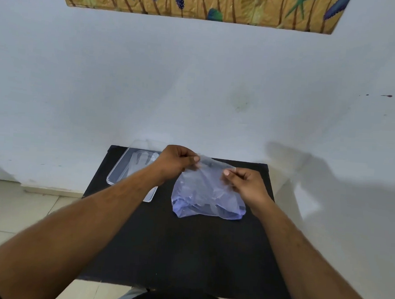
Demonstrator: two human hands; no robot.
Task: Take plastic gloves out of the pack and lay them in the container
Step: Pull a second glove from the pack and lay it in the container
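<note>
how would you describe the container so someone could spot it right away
Find the black table against the pale wall. On its far left corner, behind the left hand, lies the container: a clear, shallow, rigid rectangular tray, unlike the soft bluish plastic pack beside it.

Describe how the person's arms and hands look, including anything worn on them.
Both forearms are bare up to the bottom edge of the picture, with no sleeves showing. The left hand and right hand wear no gloves, rings, watch or bands that can be seen. The fingernails are short and pale.
</note>
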